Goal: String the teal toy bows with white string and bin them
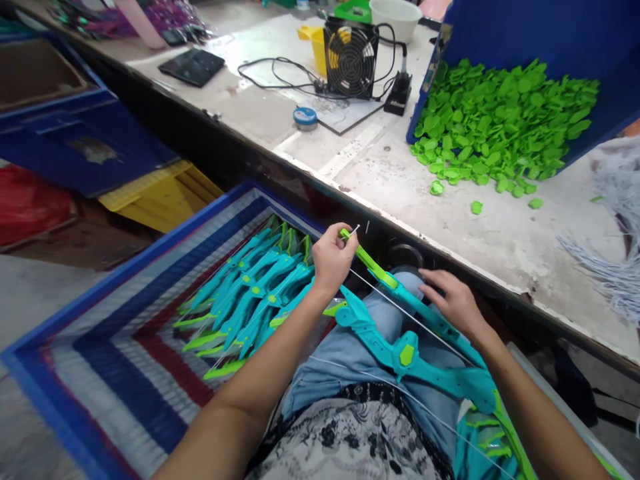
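My left hand (334,259) is closed on the green tip of a toy bow (425,308), pinching it together with the end of a white string (395,305). That bow slants across my thighs, its teal body running down to the right. Beside its teal limb is my right hand (454,300), fingers apart, holding nothing; whether it touches the bow I cannot tell. Nearer my waist, a second teal toy bow (375,343) with a green hexagonal piece lies on my lap. A loose white string crosses below it.
Left of me, a blue-rimmed crate (75,303) with a striped lining holds several toy bows (255,290). On the workbench (350,160) stand a black fan (351,60), a blue round tin (305,118) and a tipped blue bin (505,33) spilling green pieces (500,127). White strings (605,280) lie at right.
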Demonstrator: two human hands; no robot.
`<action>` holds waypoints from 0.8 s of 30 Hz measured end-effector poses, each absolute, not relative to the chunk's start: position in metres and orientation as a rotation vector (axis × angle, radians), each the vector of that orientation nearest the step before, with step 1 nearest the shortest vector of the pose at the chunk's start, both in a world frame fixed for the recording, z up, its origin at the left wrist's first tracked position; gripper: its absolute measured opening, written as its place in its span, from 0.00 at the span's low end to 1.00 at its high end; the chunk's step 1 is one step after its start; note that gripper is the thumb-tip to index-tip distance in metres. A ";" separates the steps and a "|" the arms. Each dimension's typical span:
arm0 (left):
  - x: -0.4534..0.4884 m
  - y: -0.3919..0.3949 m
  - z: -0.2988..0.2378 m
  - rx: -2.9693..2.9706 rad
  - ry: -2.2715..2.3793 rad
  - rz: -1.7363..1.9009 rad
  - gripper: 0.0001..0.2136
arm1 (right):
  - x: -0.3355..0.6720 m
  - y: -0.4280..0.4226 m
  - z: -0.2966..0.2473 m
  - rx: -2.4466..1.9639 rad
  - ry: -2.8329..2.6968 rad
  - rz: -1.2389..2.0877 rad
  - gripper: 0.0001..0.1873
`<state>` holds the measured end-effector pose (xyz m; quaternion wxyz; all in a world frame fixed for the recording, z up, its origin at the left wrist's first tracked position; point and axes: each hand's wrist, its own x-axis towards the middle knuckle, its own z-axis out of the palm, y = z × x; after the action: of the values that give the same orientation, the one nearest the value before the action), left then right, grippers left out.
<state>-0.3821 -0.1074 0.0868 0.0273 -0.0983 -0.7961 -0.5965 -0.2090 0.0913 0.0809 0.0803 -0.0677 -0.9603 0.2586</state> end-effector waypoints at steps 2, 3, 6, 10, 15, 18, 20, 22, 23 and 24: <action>-0.379 -0.111 0.085 -0.289 -2.438 -1.847 0.06 | -0.244 0.082 0.093 -0.107 -2.733 0.835 0.17; -0.378 -0.112 0.085 -0.291 -2.433 -1.848 0.06 | -0.264 0.075 0.099 -0.040 -2.690 0.872 0.16; -0.378 -0.114 0.084 -0.310 -2.440 -1.846 0.06 | -0.322 0.054 0.113 0.168 -2.636 0.968 0.14; -0.381 -0.117 0.082 -0.315 -2.460 -1.849 0.06 | -0.367 0.040 0.123 0.355 -2.680 1.027 0.08; -0.382 -0.119 0.082 -0.315 -2.460 -1.860 0.05 | -0.372 0.031 0.130 0.484 -2.725 0.911 0.05; -0.381 -0.121 0.082 -0.418 -2.398 -1.880 0.05 | -0.370 0.027 0.130 0.469 -2.712 0.767 0.06; -0.379 -0.123 0.081 -0.529 -2.322 -1.905 0.04 | -0.377 0.038 0.129 0.373 -2.686 0.703 0.06; -0.376 -0.125 0.079 -0.608 -2.241 -1.966 0.05 | -0.394 0.062 0.131 0.120 -2.618 0.664 0.07; -0.374 -0.126 0.078 -0.653 -2.218 -1.993 0.07 | -0.404 0.077 0.133 -0.064 -2.548 0.645 0.07; -0.373 -0.126 0.079 -0.697 -2.211 -2.008 0.09 | -0.412 0.090 0.137 -0.262 -2.443 0.626 0.08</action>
<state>-0.3729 -0.1261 0.0790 0.0372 -0.2271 -0.7203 -0.6544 -0.4121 0.0899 0.1367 0.2986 -0.0985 -0.9196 0.2357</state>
